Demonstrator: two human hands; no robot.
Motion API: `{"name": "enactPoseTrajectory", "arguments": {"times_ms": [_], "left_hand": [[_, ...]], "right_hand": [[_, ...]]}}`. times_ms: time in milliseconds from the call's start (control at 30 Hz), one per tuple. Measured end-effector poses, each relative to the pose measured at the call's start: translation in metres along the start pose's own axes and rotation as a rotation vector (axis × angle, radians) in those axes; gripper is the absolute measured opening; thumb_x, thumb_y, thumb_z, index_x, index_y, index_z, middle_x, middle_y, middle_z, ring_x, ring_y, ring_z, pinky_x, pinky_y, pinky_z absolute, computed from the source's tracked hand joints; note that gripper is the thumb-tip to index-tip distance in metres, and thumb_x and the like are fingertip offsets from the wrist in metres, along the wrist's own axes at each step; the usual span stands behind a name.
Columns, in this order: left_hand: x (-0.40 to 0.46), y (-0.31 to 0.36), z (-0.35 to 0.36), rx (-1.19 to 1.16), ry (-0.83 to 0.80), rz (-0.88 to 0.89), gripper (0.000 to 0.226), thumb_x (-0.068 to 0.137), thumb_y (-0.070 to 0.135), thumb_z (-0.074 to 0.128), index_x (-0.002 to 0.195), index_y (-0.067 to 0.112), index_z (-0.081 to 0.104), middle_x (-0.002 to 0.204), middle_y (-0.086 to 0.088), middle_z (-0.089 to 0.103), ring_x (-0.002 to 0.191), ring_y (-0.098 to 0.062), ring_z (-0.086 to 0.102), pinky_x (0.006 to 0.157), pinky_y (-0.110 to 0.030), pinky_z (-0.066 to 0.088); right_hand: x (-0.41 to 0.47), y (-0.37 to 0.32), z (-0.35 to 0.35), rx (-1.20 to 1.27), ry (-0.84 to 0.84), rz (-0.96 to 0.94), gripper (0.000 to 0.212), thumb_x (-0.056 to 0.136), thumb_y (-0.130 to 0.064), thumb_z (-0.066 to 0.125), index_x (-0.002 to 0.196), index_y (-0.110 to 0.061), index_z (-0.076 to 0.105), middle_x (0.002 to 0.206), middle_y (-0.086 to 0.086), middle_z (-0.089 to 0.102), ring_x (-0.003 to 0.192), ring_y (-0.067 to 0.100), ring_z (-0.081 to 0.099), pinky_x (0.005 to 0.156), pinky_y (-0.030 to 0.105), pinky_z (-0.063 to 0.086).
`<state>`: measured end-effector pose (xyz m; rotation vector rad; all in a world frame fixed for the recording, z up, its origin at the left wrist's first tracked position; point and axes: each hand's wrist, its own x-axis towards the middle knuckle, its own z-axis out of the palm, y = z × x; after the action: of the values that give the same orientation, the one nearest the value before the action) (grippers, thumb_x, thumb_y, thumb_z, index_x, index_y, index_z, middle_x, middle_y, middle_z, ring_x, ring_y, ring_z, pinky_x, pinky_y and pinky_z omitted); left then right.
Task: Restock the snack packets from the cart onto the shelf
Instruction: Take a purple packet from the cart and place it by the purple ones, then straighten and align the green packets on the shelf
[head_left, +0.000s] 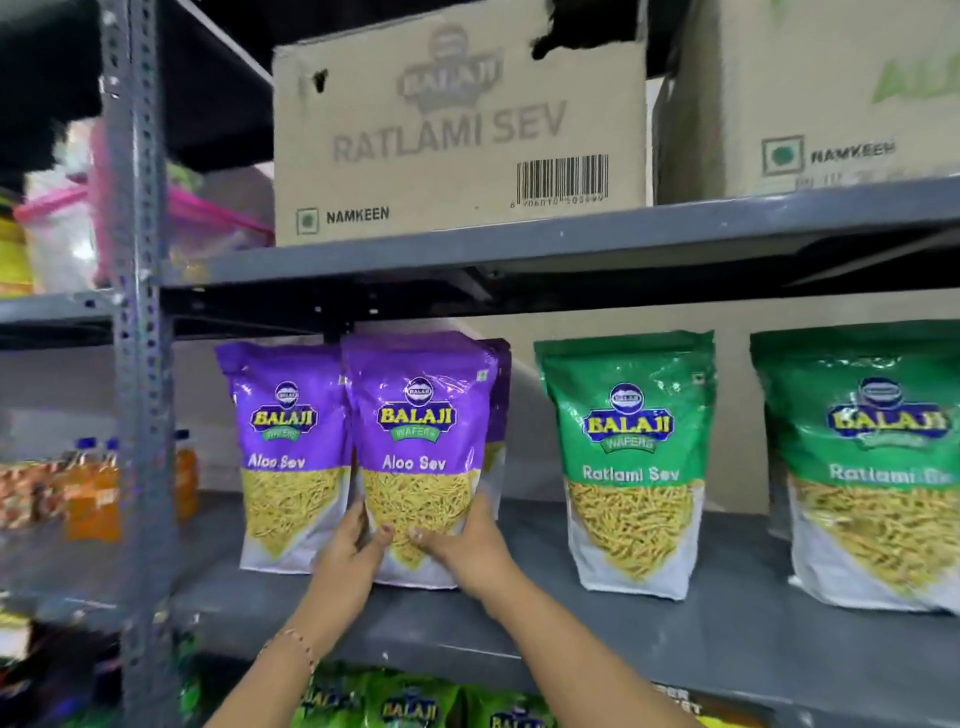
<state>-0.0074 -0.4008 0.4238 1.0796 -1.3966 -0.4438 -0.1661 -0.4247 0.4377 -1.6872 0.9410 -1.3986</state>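
Note:
A purple Aloo Sev packet (418, 441) stands upright on the grey shelf (675, 639). My left hand (347, 551) grips its lower left side and my right hand (467, 545) grips its lower right side. Another purple Aloo Sev packet (283, 447) stands just to its left, and a third one (497, 405) peeks out behind it. Further right stand two green Ratlami Sev packets, one in the middle (631, 462) and one at the frame's right edge (872, 467). The cart is not in view.
Cardboard Ratlami Sev cartons (457, 124) sit on the shelf above. A perforated steel upright (140, 332) stands at the left, with orange bottles (93, 493) beyond it. Green packets (410, 701) fill the shelf below.

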Motion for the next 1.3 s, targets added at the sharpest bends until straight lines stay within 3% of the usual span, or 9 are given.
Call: {"name": "enactPoseTrajectory", "arguments": {"times_ms": [200,400,533,633,767,900,1033,1133,1300], "left_hand": [[0.006,-0.015,-0.009,0.097,-0.034,-0.025,0.056,0.096,0.019,0.055,0.148,0.018,0.035,0.146,-0.001,0.051,0.137,-0.017,0.044,0.117,-0.046,0.031],[-0.007,-0.015,-0.003,0.086,0.186,-0.003,0.036,0.087,0.033,0.065,0.122,0.033,0.055,0.115,0.007,0.068,0.113,-0.018,0.063,0.096,-0.036,0.047],[-0.040,0.011,0.018,0.015,0.411,0.174,0.053,0.084,0.042,0.056,0.136,0.034,0.045,0.133,0.019,0.056,0.118,0.006,0.053,0.097,-0.019,0.042],[-0.059,0.042,0.078,-0.163,0.254,0.264,0.048,0.088,0.027,0.056,0.135,0.028,0.047,0.143,0.011,0.052,0.132,0.001,0.046,0.107,-0.018,0.037],[-0.059,0.077,0.155,-0.366,0.031,0.029,0.038,0.090,0.006,0.061,0.125,0.020,0.055,0.138,-0.002,0.057,0.123,0.001,0.055,0.104,-0.023,0.042],[-0.034,0.085,0.190,-0.623,-0.001,-0.372,0.039,0.092,0.014,0.059,0.130,0.014,0.052,0.140,-0.011,0.055,0.129,-0.028,0.051,0.109,-0.040,0.039],[-0.030,0.084,0.203,-0.599,0.000,-0.415,0.030,0.091,0.011,0.055,0.120,0.004,0.060,0.129,-0.020,0.063,0.122,-0.035,0.058,0.110,-0.054,0.040],[-0.034,0.086,0.206,-0.561,-0.048,-0.393,0.027,0.092,0.016,0.054,0.114,0.006,0.065,0.119,-0.016,0.070,0.115,-0.033,0.063,0.107,-0.054,0.043],[-0.036,0.086,0.206,-0.542,-0.120,-0.394,0.022,0.094,0.022,0.053,0.107,0.017,0.069,0.115,-0.008,0.073,0.111,-0.025,0.066,0.106,-0.050,0.045]], "right_hand": [[0.002,-0.003,-0.002,-0.071,-0.043,0.090,0.067,0.073,-0.028,0.086,0.121,-0.019,0.040,0.127,0.001,0.063,0.118,0.021,0.060,0.104,0.041,0.048],[-0.017,-0.014,-0.028,-0.221,-0.092,0.098,0.074,0.082,-0.034,0.077,0.140,-0.015,0.036,0.135,0.008,0.056,0.117,0.022,0.055,0.093,0.031,0.045],[-0.044,-0.036,-0.071,-0.069,0.124,-0.143,0.040,0.088,-0.021,0.072,0.124,-0.015,0.056,0.107,-0.007,0.064,0.097,0.010,0.061,0.086,0.023,0.048],[-0.073,-0.051,-0.140,0.010,0.409,-0.413,0.010,0.091,-0.020,0.066,0.099,-0.025,0.065,0.088,-0.022,0.068,0.083,-0.007,0.062,0.074,0.007,0.046],[-0.080,-0.047,-0.215,0.145,0.668,-0.400,0.010,0.094,-0.015,0.064,0.101,-0.020,0.058,0.093,-0.012,0.062,0.084,-0.002,0.058,0.077,0.016,0.045],[-0.059,-0.031,-0.237,0.194,0.523,-0.066,0.036,0.091,-0.025,0.068,0.117,-0.019,0.045,0.112,-0.008,0.056,0.095,0.001,0.057,0.078,0.008,0.042],[-0.054,-0.013,-0.231,0.162,0.334,0.084,0.065,0.088,-0.024,0.072,0.140,-0.012,0.034,0.142,0.010,0.051,0.117,0.012,0.061,0.088,0.015,0.049],[-0.056,-0.008,-0.231,0.179,0.300,0.061,0.053,0.086,-0.016,0.074,0.127,-0.020,0.041,0.131,0.011,0.061,0.099,0.007,0.066,0.069,0.011,0.055],[-0.058,0.000,-0.230,0.142,0.315,0.040,0.046,0.084,-0.014,0.076,0.123,-0.018,0.052,0.124,0.010,0.064,0.113,0.022,0.064,0.086,0.026,0.057]]}}
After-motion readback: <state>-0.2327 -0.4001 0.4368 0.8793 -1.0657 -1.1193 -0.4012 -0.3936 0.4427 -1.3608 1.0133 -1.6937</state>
